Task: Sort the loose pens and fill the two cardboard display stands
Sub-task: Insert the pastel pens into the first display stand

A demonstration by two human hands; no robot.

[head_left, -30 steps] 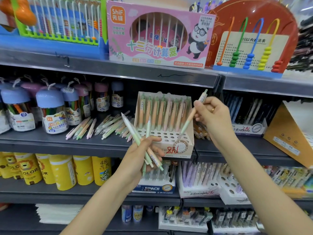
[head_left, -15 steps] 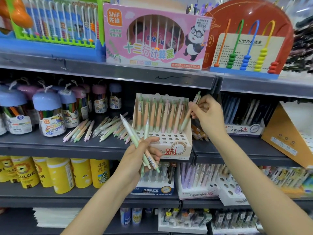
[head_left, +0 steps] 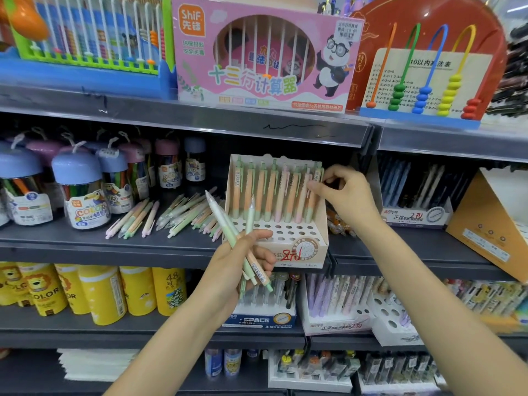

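Observation:
A cream cardboard display stand (head_left: 300,247) sits on the middle shelf, its back row filled with several orange, pink and green pens (head_left: 268,192); rows of holes in front are bare. My right hand (head_left: 345,192) pinches the rightmost pen (head_left: 313,192) in that back row. My left hand (head_left: 240,264) grips a bundle of pale green pens (head_left: 228,224) just in front of the stand. Loose pastel pens (head_left: 171,215) lie in a heap on the shelf left of the stand.
Blue- and pink-lidded crayon jars (head_left: 80,192) stand left of the loose pens. An orange cardboard box (head_left: 491,224) leans at the right. Boxed abacuses (head_left: 263,52) fill the shelf above. Other pen stands (head_left: 337,307) and yellow tubs (head_left: 100,292) sit below.
My right hand carried a green-and-orange pen down from mid-air into the right end of the stand's back row. My left hand kept its bundle roughly in place.

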